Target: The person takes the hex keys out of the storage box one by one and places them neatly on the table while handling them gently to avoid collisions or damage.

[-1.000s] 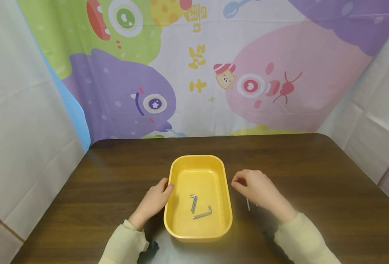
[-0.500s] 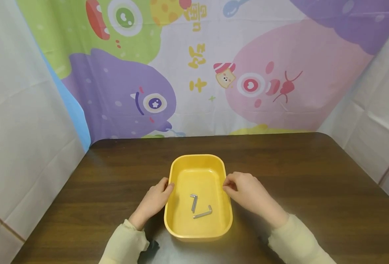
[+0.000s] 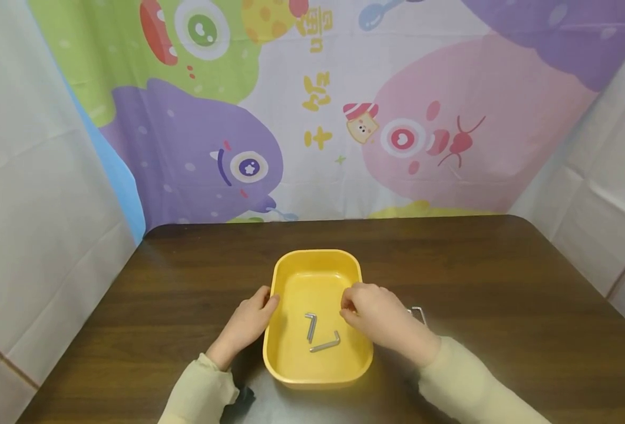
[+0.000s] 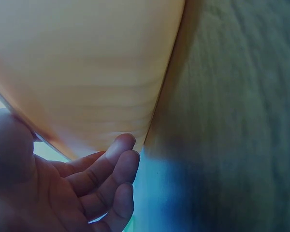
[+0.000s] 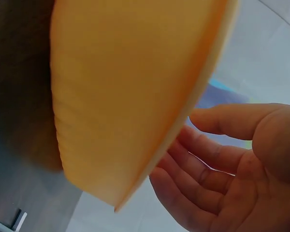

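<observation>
A deep yellow plastic tray (image 3: 320,368) stands on the table with L-shaped metal hex keys (image 3: 325,343) lying on its floor. My left hand (image 3: 247,323) holds the tray's left wall, thumb over the rim; in the left wrist view its fingers (image 4: 120,166) lie against the outside of the wall. Over the right rim reaches my right hand (image 3: 377,313), its thumb and fingers bent toward each other above the tray's inside. In the right wrist view the rim covers those fingertips, so anything between them is hidden. Just right of this hand, more hex keys (image 3: 419,313) show partly on the table.
The dark wooden table (image 3: 201,259) reaches back to a cartoon-printed curtain (image 3: 323,176). Pale cloth hangs at both sides. A small black object (image 3: 242,400) lies by the left sleeve.
My right hand has moved left from above the table, across the rim, to over the tray. The left hand and the keys in the tray have stayed put.
</observation>
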Demonstrator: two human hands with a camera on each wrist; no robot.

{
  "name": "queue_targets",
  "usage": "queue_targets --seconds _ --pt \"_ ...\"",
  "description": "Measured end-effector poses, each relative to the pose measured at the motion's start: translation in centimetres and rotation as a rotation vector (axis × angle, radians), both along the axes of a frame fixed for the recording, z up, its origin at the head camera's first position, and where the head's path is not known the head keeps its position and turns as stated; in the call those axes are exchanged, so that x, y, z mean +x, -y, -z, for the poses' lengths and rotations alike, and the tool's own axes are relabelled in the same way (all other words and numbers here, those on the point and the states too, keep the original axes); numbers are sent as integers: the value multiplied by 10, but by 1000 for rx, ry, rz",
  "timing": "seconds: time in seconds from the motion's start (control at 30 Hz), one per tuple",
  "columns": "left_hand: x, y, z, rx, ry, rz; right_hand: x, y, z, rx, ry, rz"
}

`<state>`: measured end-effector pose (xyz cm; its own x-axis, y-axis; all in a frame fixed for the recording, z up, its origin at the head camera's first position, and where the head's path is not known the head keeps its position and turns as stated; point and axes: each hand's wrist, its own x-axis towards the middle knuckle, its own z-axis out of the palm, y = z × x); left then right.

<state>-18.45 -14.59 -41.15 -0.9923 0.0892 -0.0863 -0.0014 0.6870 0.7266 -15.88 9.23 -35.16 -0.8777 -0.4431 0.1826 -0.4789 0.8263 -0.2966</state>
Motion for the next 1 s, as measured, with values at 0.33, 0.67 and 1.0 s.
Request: queue_targets --seconds 0.33,0.67,1.0 --pt "0 0 0 -8 -15 -1 4 16 11 151 -51 -52" --pt "-1 0 0 -9 -22 1 8 24 25 334 -85 -87" --pt "1 -1 -1 -15 -31 -5 7 30 32 395 -66 -31"
